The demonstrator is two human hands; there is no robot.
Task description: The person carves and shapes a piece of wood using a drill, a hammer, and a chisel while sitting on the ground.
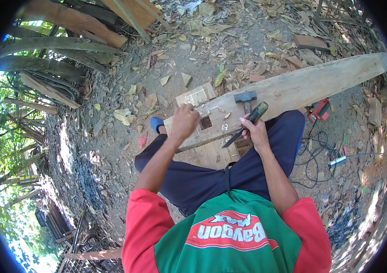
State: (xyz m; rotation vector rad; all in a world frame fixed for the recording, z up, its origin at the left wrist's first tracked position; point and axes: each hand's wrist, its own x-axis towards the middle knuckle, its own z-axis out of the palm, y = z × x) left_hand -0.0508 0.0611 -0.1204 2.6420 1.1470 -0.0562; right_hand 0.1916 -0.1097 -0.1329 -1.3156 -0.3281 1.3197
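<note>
A long wooden plank (289, 91) lies across in front of me, with a square hole (206, 122) cut through near its left end. My right hand (256, 133) is closed round a chisel (235, 138), its dark blade slanting down to the left and its thick handle pointing up to the right. Over the plank's left end, beside the hole, is my left hand (186, 122), its fingers curled in; whether anything is inside them is hidden. A hammer (245, 96) rests on the plank just beyond the chisel, its handle partly covered by my right hand and the chisel.
Wood blocks (196, 94) lie beyond and under the plank's left end. At the right, a red power tool (320, 110) sits on the ground near a tangled black cord (314, 154). Leaning boards (57, 43) stand at the far left. Dry leaves cover the ground.
</note>
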